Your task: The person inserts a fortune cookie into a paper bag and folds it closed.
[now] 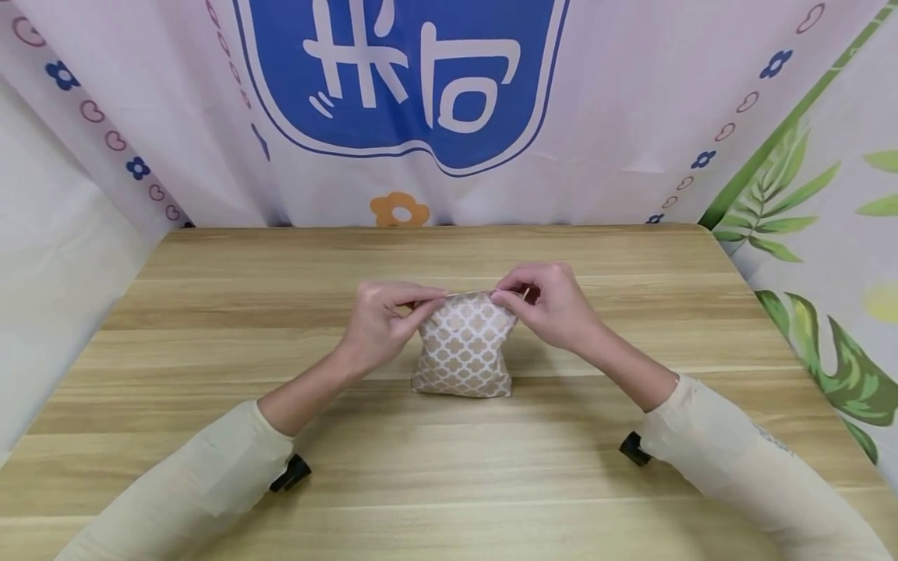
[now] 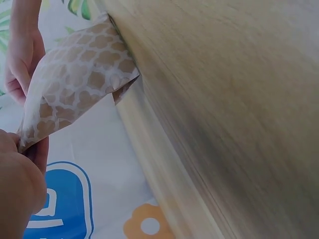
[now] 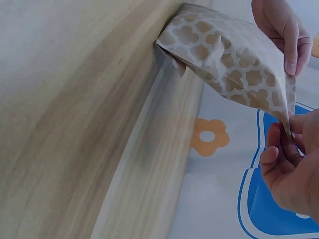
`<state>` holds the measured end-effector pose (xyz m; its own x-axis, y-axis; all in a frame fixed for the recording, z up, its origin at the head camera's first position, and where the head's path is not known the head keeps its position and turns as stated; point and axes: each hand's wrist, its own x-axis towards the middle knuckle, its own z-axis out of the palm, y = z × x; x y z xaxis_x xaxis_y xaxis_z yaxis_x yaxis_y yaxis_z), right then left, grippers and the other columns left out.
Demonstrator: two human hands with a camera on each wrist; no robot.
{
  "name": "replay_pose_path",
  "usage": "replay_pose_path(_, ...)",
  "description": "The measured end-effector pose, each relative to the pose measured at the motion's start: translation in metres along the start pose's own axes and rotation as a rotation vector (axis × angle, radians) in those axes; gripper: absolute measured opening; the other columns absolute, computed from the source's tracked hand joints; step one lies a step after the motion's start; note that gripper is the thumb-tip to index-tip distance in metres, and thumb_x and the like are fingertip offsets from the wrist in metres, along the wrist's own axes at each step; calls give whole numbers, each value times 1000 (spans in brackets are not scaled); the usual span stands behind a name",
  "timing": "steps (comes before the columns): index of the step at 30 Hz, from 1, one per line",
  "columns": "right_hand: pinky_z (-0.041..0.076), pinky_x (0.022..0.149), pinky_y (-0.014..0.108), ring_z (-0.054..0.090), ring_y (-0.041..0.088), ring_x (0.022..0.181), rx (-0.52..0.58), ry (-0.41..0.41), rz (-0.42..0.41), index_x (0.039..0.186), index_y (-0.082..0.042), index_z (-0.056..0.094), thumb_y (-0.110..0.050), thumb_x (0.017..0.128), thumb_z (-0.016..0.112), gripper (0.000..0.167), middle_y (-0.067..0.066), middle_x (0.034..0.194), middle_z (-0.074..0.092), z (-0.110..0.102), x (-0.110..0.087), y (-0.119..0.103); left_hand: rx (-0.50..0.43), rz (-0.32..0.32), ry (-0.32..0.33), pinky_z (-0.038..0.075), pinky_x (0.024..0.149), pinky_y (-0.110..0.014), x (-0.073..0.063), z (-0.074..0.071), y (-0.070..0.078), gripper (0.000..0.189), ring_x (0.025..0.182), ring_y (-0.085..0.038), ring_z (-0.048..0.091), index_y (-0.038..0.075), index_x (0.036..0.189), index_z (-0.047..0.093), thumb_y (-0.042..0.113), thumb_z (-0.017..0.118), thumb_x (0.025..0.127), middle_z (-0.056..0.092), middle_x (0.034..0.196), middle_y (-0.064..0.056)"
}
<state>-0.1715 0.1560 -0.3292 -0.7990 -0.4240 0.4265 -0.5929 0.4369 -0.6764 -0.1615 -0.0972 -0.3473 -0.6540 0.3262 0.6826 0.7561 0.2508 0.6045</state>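
Observation:
A tan paper bag (image 1: 466,351) with a white lattice pattern stands upright on the wooden table, its top edge drawn flat between two hands. The left hand (image 1: 382,315) pinches the bag's upper left corner between thumb and fingers. At the upper right corner, the right hand (image 1: 550,304) pinches the paper the same way. In the left wrist view the bag (image 2: 82,74) bulges toward its base and narrows to the pinched top. The right wrist view shows the bag (image 3: 229,59) from its other side, with a folded flap near the bottom. Its inside is hidden.
The wooden table (image 1: 210,351) spreads around the bag on every side. Behind it hangs a pale curtain (image 1: 596,156) with a blue emblem and flower prints. Pale sleeves (image 1: 203,460) cover both forearms, and a black wrist device (image 1: 291,473) shows below the left one.

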Motion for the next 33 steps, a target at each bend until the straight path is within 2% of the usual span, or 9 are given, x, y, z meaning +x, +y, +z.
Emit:
replay_pose_path(7, 51, 61, 20, 58, 18, 70, 43, -15, 24, 99, 6, 78, 10, 92, 70, 11, 12, 87, 71, -1, -6, 3, 8, -25, 15, 57, 63, -17, -2, -1, 0, 12, 70, -26, 76, -8, 92, 80, -16, 76, 84, 77, 91, -20)
replay_pose_path(15, 50, 60, 21, 56, 17, 67, 85, -32, 42, 106, 8, 77, 14, 93, 65, 19, 13, 91, 69, -3, -8, 5, 15, -30, 17, 58, 64, -17, -1, -2, -1, 12, 72, -27, 76, -8, 93, 80, -15, 76, 85, 77, 92, -20)
replay_pose_path(19, 53, 62, 20, 59, 19, 69, 110, -37, 82, 109, 7, 76, 11, 94, 65, 19, 14, 96, 71, -3, -7, 5, 10, -37, 18, 59, 65, -19, -1, -2, -2, 12, 73, -28, 76, -8, 93, 79, -16, 75, 85, 77, 92, -20)
replay_pose_path(23, 55, 63, 20, 63, 21, 73, 228, -59, 163, 114, 10, 73, 10, 94, 66, 22, 20, 105, 71, -1, -9, 6, 6, -50, 23, 59, 64, -21, -2, -2, -1, 11, 73, -29, 76, -8, 93, 79, -15, 75, 85, 77, 92, -20)
replay_pose_path(27, 54, 58, 23, 61, 16, 66, 320, -82, 226, 115, 12, 70, 6, 95, 69, 22, 20, 99, 71, 0, -11, 7, 10, -54, 28, 60, 63, -24, -2, -2, 0, 11, 72, -28, 76, -8, 93, 80, -15, 75, 86, 78, 91, -19)
replay_pose_path(33, 50, 53, 24, 54, 10, 56, 366, -53, 202, 105, 11, 73, 4, 96, 68, 12, 14, 87, 71, 1, -11, 10, 6, -84, 8, 60, 63, -23, -1, -3, 2, 11, 71, -25, 75, -7, 94, 80, -13, 75, 86, 78, 91, -18)
